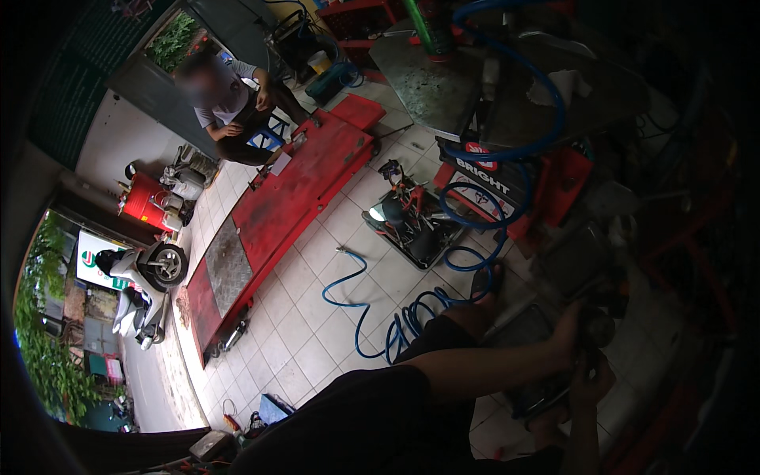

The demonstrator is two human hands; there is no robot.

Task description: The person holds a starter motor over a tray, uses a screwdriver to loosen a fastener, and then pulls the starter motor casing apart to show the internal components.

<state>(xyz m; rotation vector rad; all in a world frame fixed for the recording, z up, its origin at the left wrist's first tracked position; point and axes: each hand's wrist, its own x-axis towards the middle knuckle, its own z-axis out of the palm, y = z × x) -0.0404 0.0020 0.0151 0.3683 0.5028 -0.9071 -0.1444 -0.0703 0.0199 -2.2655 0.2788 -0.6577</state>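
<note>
A small dark round part (pixel 595 328) sits at the lower right of the view, in deep shadow above the tiled floor (pixel 317 332); it looks like metal, but its exact shape is too dim to tell. The left hand (pixel 571 326) presses against its near side and the right hand (pixel 590 385) comes up just beneath it. Whether either hand's fingers are clenched around it or only resting on it cannot be told.

A blue hose (pixel 412 313) coils on the pale tiles just left of the arms and loops up past a tray of tools (pixel 412 222). Further out a long red ramp (pixel 277 214) lies across the floor, with another person (pixel 233 107) crouched at its far end. A white scooter (pixel 146 277) stands by the open doorway at left.
</note>
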